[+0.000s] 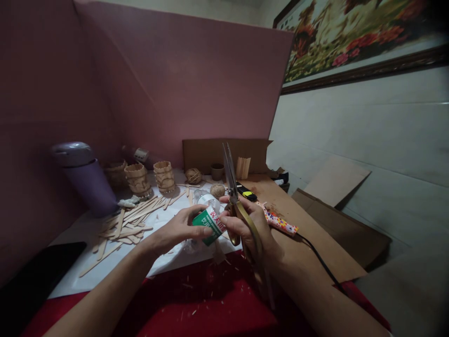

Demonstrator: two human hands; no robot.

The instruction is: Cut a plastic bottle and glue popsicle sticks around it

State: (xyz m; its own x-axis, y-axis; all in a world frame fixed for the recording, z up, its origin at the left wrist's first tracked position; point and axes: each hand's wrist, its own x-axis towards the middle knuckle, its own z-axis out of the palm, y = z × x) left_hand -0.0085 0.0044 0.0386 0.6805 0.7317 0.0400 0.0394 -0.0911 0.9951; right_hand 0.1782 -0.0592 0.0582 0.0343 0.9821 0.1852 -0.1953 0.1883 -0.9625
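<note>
My left hand (177,229) is closed round a small clear plastic bottle with a green, red and white label (209,224), held over the white sheet (70,267). My right hand (245,224) grips gold-handled scissors (230,180), blades pointing up and away, and its fingertips also touch the bottle's label. The bottle sits between both hands at the centre of the view.
Loose wooden craft sticks (129,222) lie scattered on the white sheet. Behind stand stick-built cups (164,177), a purple flask (86,180), twine balls (193,176), a cardboard sheet (308,234) with a patterned glue gun (280,223) and its black cable. A phone (38,276) lies left.
</note>
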